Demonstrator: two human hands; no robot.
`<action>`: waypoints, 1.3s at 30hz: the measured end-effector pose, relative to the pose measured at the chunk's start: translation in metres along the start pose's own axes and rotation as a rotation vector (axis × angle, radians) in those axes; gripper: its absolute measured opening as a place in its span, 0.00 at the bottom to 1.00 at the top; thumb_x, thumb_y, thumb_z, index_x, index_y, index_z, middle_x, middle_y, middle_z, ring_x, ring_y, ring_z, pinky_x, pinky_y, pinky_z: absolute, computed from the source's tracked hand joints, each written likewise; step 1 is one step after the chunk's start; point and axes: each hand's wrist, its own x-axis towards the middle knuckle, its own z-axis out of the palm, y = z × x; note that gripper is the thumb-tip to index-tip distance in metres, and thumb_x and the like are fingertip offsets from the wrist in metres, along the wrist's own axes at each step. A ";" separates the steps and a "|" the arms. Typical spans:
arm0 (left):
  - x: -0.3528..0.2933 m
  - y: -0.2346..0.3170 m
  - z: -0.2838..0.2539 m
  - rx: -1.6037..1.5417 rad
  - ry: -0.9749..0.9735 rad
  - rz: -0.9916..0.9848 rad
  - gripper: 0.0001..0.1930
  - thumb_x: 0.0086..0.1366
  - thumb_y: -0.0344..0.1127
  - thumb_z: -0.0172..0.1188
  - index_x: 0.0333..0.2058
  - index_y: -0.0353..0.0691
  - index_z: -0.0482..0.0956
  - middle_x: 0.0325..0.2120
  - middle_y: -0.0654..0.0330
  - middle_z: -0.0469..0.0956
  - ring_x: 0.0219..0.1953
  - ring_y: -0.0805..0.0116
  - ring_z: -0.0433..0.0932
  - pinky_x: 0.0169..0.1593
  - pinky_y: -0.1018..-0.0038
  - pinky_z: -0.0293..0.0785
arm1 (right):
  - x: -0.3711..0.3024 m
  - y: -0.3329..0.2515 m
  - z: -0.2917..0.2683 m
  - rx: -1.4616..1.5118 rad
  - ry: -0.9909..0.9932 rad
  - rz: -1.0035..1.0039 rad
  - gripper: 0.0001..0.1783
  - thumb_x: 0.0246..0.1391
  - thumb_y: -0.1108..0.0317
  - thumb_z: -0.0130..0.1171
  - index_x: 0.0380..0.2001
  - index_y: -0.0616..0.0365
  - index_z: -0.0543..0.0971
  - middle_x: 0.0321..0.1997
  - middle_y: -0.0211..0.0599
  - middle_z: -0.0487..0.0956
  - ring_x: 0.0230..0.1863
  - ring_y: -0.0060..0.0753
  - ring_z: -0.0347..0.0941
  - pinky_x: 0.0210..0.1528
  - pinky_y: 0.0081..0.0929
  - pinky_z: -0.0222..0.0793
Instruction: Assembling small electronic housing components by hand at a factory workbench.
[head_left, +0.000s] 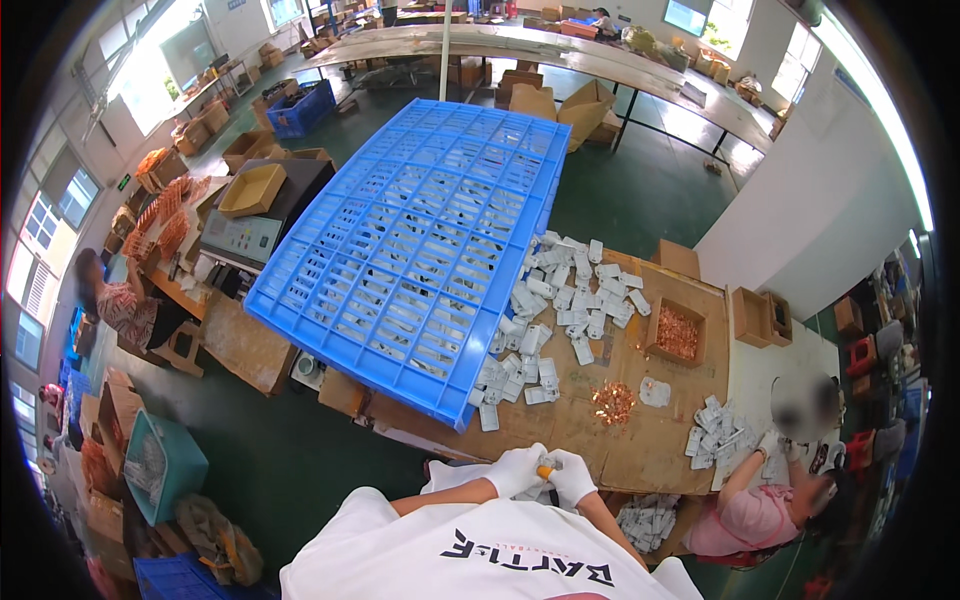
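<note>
Both of my hands wear white gloves and meet at the table's near edge, close to my body. My left hand [516, 472] is closed, its fingertips against a small orange-yellow piece [545, 471] whose kind I cannot make out. From the other side my right hand [572, 476] closes in on the same spot, and what its fingers hold is hidden. Ahead of them lies a small heap of copper-coloured metal parts [612, 402] on the brown tabletop [570, 425]. Many white plastic housings [530, 345] are piled to the left of that heap.
A large blue plastic crate [400, 250] stands tilted over the table's left side. A cardboard box of copper parts [676, 332] sits farther back, with a clear bag [655, 391] nearer. At the right, a co-worker in pink [745, 520] handles things beside more white housings [716, 432].
</note>
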 end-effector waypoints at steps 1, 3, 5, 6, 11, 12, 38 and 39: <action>-0.003 0.000 0.003 -0.020 -0.005 0.014 0.25 0.52 0.48 0.68 0.41 0.41 0.67 0.30 0.44 0.80 0.36 0.43 0.80 0.39 0.55 0.74 | 0.003 0.012 -0.001 -0.155 -0.018 -0.073 0.05 0.51 0.75 0.62 0.33 0.63 0.78 0.29 0.32 0.79 0.30 0.21 0.75 0.31 0.22 0.74; -0.005 0.001 0.009 -0.026 -0.011 -0.004 0.24 0.51 0.46 0.68 0.42 0.42 0.69 0.31 0.44 0.80 0.37 0.44 0.80 0.39 0.56 0.74 | 0.003 0.026 -0.005 -0.097 -0.034 -0.027 0.08 0.50 0.73 0.63 0.34 0.62 0.79 0.29 0.35 0.80 0.30 0.23 0.76 0.32 0.24 0.75; -0.011 -0.002 0.018 -0.038 -0.033 -0.030 0.23 0.51 0.44 0.68 0.43 0.43 0.70 0.32 0.45 0.80 0.38 0.44 0.80 0.40 0.57 0.74 | -0.005 0.032 -0.004 -0.032 -0.053 0.037 0.10 0.48 0.72 0.63 0.35 0.62 0.80 0.29 0.39 0.81 0.30 0.26 0.78 0.33 0.27 0.75; -0.010 -0.003 0.015 -0.046 -0.007 0.003 0.24 0.50 0.46 0.68 0.42 0.43 0.69 0.31 0.45 0.80 0.37 0.44 0.80 0.39 0.56 0.74 | -0.002 0.033 -0.004 -0.087 -0.017 -0.023 0.10 0.47 0.71 0.64 0.35 0.60 0.80 0.29 0.39 0.81 0.30 0.28 0.78 0.35 0.28 0.74; 0.005 -0.001 -0.008 -0.093 0.119 0.027 0.18 0.53 0.45 0.64 0.39 0.47 0.70 0.29 0.46 0.79 0.35 0.43 0.79 0.37 0.55 0.75 | -0.006 -0.010 -0.002 -0.200 0.258 -0.327 0.19 0.48 0.68 0.64 0.46 0.54 0.77 0.39 0.43 0.81 0.38 0.40 0.78 0.45 0.33 0.74; 0.001 0.016 -0.027 -0.146 0.146 -0.019 0.18 0.53 0.43 0.65 0.40 0.47 0.70 0.29 0.48 0.79 0.35 0.44 0.79 0.37 0.56 0.75 | -0.018 -0.045 0.002 -0.185 0.357 -0.283 0.25 0.48 0.69 0.63 0.52 0.55 0.73 0.43 0.44 0.80 0.43 0.42 0.78 0.49 0.33 0.73; -0.017 0.049 -0.036 -0.278 0.064 -0.037 0.20 0.51 0.32 0.66 0.45 0.39 0.77 0.37 0.53 0.82 0.41 0.58 0.82 0.45 0.70 0.76 | -0.065 -0.037 0.000 -0.750 0.275 -0.709 0.24 0.38 0.72 0.57 0.45 0.61 0.72 0.41 0.36 0.71 0.37 0.40 0.70 0.32 0.34 0.74; -0.014 0.049 -0.032 -0.283 0.053 -0.067 0.20 0.50 0.32 0.66 0.44 0.39 0.77 0.37 0.53 0.82 0.41 0.59 0.82 0.45 0.71 0.76 | -0.063 -0.033 -0.002 -0.748 0.282 -0.708 0.24 0.38 0.72 0.57 0.45 0.61 0.72 0.41 0.36 0.71 0.37 0.40 0.70 0.32 0.34 0.74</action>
